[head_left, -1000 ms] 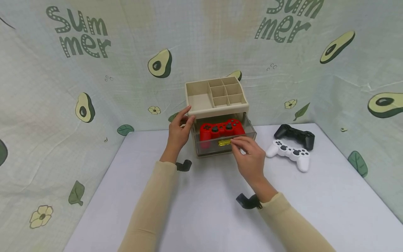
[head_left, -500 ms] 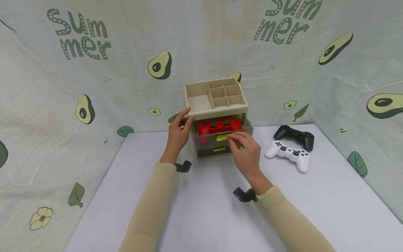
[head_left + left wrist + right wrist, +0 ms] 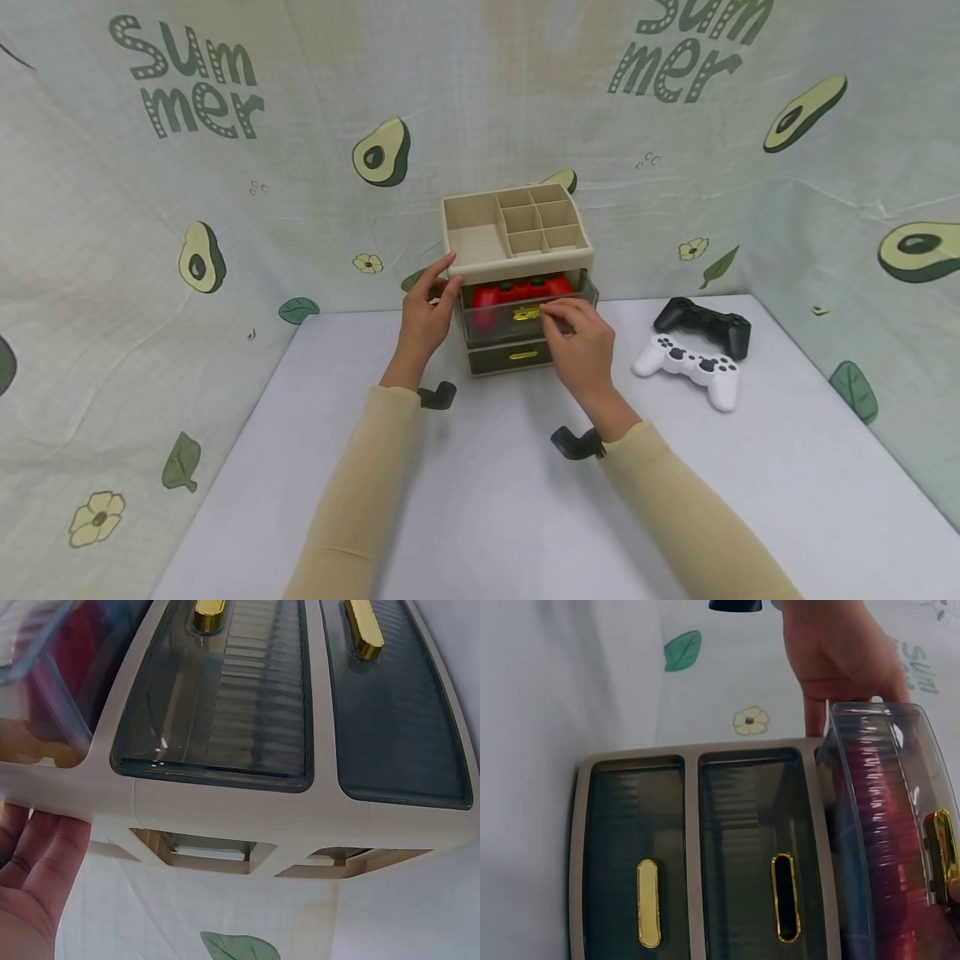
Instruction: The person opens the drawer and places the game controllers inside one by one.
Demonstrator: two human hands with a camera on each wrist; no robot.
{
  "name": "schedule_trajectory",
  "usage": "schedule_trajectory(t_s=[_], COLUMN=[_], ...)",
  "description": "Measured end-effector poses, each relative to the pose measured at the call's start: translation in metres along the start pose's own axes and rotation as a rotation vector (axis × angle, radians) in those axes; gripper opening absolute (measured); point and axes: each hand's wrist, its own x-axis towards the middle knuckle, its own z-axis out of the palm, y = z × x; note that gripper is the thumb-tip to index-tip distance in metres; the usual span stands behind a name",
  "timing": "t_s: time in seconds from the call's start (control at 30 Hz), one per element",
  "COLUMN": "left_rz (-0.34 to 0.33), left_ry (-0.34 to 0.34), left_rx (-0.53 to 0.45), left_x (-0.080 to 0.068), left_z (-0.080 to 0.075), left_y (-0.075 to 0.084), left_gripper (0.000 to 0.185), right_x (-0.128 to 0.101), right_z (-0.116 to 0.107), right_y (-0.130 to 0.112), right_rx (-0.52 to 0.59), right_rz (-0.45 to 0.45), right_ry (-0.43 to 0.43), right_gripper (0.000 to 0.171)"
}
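**Closing the top drawer on a red game controller**

Bracing the storage box, the left hand [image 3: 426, 310] rests against the left side of a beige desktop organiser [image 3: 517, 242], fingers fairly straight along the wall and thumb up near the top rim; it presses rather than grips. In the left wrist view the palm lies flat on the beige frame [image 3: 225, 814].

At the centre, the organiser has an open compartment tray on top and three smoky, see-through drawers below, each with a gold handle. The top drawer [image 3: 525, 312] stands partly out of the frame. Inside it lies a red game controller [image 3: 517, 293], visible through the clear front and from above. The two lower drawers appear pushed in.

The right hand [image 3: 581, 346] is at the top drawer's gold handle [image 3: 527, 313], fingertips curled onto it in a light pinch. The right wrist view shows that drawer [image 3: 885, 840] projecting beyond the other two.

Farther right on the white table [image 3: 487, 500], well apart from the organiser, lie a black controller [image 3: 701, 321] and, just in front of it, a white controller [image 3: 690, 367].

The step in hand seems to be sliding the drawer home. The next move likely calls for a straight, even push while the left hand keeps the box from shifting back.
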Motion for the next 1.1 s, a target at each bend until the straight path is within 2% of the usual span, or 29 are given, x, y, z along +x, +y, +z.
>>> schedule_trajectory(t_s=[0.4, 1.1], left_rz=[0.019, 0.001], left_ry=[0.002, -0.002], left_rx=[0.0, -0.011], left_x=[0.001, -0.001], left_z=[0.0, -0.001], left_y=[-0.001, 0.0], left_gripper=[0.044, 0.042], right_x=[0.012, 0.031], right_z=[0.013, 0.028], right_y=[0.007, 0.014], right_rx=[0.024, 0.01], right_rz=[0.037, 0.113], right_ry=[-0.001, -0.02], right_gripper=[0.012, 0.012])
